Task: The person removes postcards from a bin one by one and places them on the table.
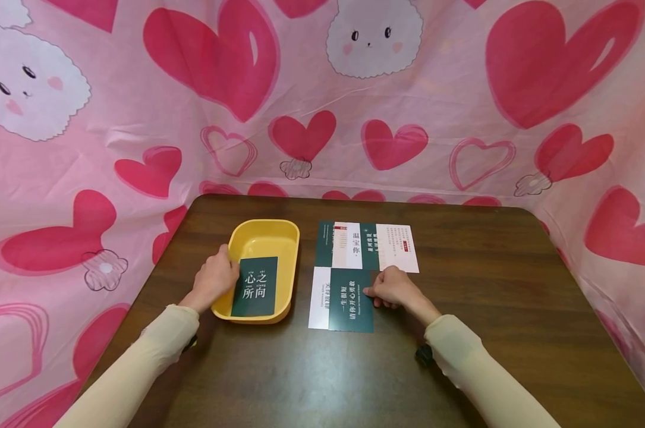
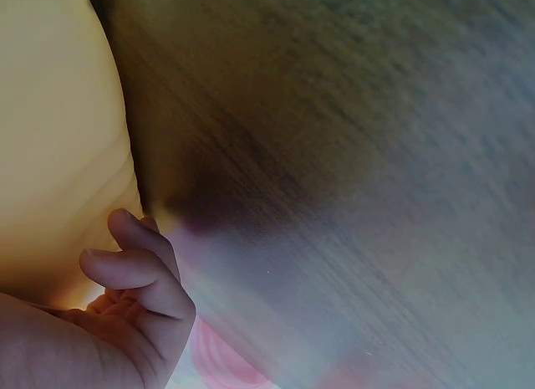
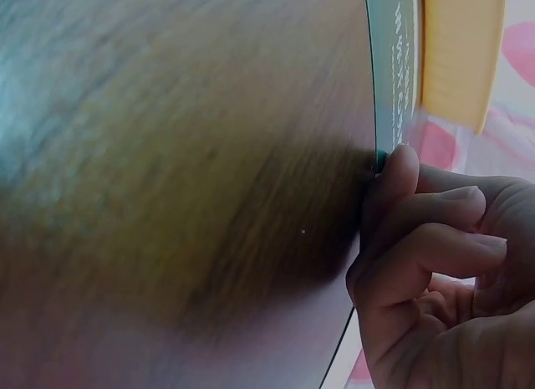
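Observation:
My left hand (image 1: 216, 278) grips the left wall of a yellow plastic tray (image 1: 292, 238); in the left wrist view its curled fingers (image 2: 138, 268) lie against the tray's side. Inside the tray lies a dark green card (image 1: 255, 300) with white characters. To the right, my right hand (image 1: 399, 288) pinches the right edge of another green card (image 1: 350, 306), which overlaps a white card (image 1: 319, 297). The right wrist view shows the thumb and index finger at this green card's edge (image 3: 393, 71), the other fingers curled.
Beyond the green card lie several more cards, among them a pale pink one (image 1: 399, 246) and a white one (image 1: 355, 245), partly overlapping. All rest on a dark wooden table (image 1: 488, 285). A pink cloth with hearts (image 1: 311, 77) hangs around the table's back and sides.

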Available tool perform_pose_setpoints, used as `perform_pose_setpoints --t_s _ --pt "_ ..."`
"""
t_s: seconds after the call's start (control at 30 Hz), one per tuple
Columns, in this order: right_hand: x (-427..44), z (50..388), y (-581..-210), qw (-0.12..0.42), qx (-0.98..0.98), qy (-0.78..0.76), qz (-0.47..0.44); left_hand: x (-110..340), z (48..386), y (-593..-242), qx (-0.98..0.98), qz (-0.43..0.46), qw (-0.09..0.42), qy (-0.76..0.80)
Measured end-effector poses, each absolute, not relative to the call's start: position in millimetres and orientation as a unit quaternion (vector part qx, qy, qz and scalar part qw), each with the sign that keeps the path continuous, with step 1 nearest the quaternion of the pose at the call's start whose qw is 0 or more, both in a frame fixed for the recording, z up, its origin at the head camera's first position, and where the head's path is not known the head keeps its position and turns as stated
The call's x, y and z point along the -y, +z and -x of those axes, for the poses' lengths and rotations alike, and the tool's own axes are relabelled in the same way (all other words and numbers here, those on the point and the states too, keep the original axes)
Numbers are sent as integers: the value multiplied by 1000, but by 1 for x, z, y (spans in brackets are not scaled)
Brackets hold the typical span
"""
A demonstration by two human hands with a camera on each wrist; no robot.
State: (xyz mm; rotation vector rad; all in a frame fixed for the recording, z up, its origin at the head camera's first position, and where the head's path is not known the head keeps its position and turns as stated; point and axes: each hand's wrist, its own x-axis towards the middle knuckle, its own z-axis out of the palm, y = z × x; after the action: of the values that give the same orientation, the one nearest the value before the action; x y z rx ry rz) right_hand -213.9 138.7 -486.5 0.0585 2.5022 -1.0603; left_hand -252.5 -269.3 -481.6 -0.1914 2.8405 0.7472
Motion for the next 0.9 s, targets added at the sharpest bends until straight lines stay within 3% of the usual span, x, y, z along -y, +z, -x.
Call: perform_pose_setpoints --t_s 0.37,0.9 --pt "-143 217 -481 219 -888 -404 -25 269 252 -482 -960 67 100 252" --pt "-132 237 -433 205 -895 -396 11 269 252 -483 -962 65 95 246"
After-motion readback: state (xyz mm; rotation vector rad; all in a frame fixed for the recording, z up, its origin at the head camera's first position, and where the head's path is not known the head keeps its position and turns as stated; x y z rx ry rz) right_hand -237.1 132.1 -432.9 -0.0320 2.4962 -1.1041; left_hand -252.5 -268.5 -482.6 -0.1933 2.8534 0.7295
